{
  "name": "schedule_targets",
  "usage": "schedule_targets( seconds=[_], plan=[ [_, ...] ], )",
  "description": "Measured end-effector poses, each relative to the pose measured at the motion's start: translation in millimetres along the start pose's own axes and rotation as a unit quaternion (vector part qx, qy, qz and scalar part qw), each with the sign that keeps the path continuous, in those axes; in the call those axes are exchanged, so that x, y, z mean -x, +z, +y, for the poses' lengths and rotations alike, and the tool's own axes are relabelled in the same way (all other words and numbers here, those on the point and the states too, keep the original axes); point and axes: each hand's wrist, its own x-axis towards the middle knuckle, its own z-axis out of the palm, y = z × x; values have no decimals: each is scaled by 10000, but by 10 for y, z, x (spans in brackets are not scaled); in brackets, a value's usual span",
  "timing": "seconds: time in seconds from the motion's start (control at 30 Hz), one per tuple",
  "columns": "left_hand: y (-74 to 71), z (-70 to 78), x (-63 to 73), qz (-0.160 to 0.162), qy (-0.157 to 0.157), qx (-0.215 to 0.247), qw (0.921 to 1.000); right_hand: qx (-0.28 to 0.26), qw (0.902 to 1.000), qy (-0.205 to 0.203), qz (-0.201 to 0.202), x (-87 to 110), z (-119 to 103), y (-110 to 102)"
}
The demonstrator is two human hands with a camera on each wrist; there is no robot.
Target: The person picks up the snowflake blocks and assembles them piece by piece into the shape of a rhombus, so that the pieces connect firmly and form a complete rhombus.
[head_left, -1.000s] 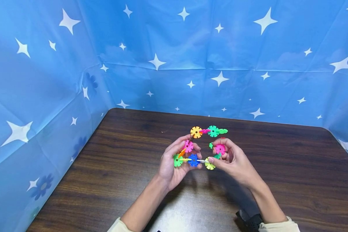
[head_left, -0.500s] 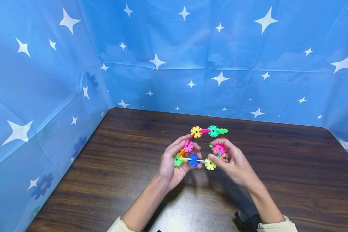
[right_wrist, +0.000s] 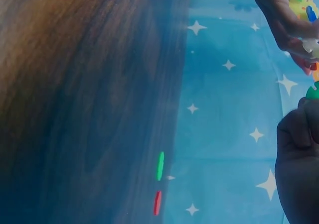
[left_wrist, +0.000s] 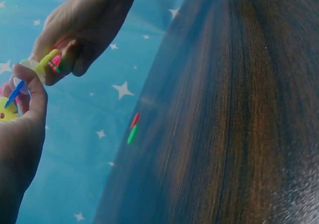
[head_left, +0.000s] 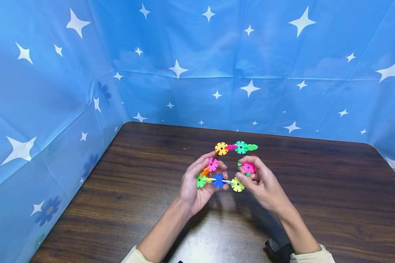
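A chain of colourful slotted flower-shaped plastic discs (head_left: 218,180) is held above the table and bends round in an open loop. On its left side, my left hand (head_left: 194,188) holds the chain near the pink and light green discs. The right hand (head_left: 266,182) pinches the other end, its fingers at a deep pink disc (head_left: 248,168) and the thumb by a lime yellow disc (head_left: 237,185). The upper arm of the loop runs from an orange-yellow disc (head_left: 221,148) to a teal disc (head_left: 240,147) and a green one. The right fingers partly hide the held end.
In both wrist views, a loose green disc (right_wrist: 160,166) and a red disc (right_wrist: 157,203) lie near the edge of the dark wooden table (head_left: 118,204). A blue star-patterned curtain (head_left: 197,54) stands behind and at the sides. Under the right wrist is a black device (head_left: 279,250).
Both hands keep their hold on the chain and hardly move. The right wrist shifts very slightly left, and the whole view drifts a little.
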Motion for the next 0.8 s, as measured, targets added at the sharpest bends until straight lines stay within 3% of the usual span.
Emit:
schedule_targets(
  seconds=[0.2,0.4,0.8],
  plan=[
    [-6,15,8,-42,69,-6,10000,-348,9993,81,70,-5,5,35],
    [-1,39,14,-69,131,10,9999,-894,9959,-134,-2,-14,5,49],
    [13,56,21,-114,51,-30,9999,-890,9960,79,28,-6,-18,57]
  ],
)
